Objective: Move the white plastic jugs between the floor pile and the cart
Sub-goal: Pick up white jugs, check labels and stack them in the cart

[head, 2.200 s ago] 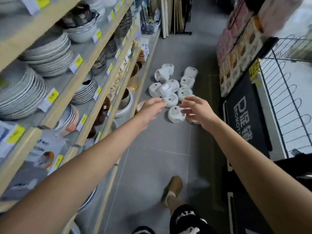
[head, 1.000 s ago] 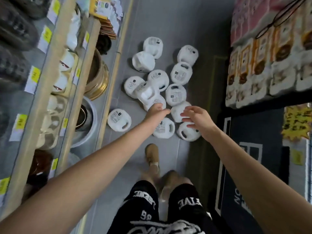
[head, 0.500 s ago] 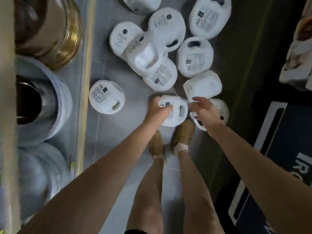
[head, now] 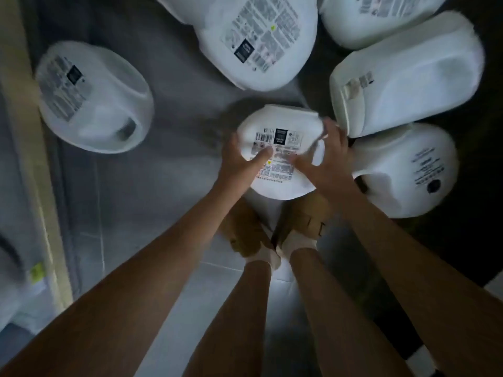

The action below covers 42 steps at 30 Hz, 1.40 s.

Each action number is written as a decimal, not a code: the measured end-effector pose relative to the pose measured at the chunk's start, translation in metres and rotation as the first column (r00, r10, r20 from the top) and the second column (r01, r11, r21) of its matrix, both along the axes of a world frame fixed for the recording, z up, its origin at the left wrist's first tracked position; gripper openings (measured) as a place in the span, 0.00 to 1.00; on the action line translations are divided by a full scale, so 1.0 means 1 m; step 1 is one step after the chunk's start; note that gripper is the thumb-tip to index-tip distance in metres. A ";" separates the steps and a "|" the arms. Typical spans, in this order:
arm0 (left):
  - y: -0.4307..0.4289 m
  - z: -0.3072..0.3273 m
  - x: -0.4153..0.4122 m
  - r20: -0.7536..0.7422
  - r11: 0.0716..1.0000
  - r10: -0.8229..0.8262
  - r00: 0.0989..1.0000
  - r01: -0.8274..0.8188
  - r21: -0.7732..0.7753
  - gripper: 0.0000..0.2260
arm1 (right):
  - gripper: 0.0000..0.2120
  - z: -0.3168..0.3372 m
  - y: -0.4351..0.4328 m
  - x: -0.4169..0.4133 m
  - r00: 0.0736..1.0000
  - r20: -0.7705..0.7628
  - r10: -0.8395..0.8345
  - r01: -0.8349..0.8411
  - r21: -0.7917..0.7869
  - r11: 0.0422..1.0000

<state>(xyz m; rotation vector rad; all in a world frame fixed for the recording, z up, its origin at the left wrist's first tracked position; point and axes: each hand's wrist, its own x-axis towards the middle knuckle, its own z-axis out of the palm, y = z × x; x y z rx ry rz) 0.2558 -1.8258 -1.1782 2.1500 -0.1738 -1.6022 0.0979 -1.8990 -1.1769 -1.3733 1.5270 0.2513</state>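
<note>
Head view: I see the left hand [head: 239, 159] and right hand [head: 324, 164] clasping one white jug [head: 285, 118] by its sides. I fear the smooth plastic slipping back onto the floor [head: 163, 175].

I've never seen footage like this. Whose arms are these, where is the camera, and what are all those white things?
No machine here: a person wears a camera on the head, so the picture looks straight down past their own arms, legs and tan shoes. The white things are plastic jugs lying on the grey floor. The left hand and the right hand grip the nearest jug by its sides, thumbs on its printed label. Others lie around it: a lone jug to the left, a labelled jug above, an upper jug and a lower jug on the right. Whether it has left the floor, I cannot tell.
</note>
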 end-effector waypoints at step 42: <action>0.027 0.440 0.137 -0.090 0.820 0.442 0.893 -0.443 -0.362 0.27 | 0.57 0.425 -0.040 0.151 0.913 0.370 0.174 -0.144 -0.108 0.984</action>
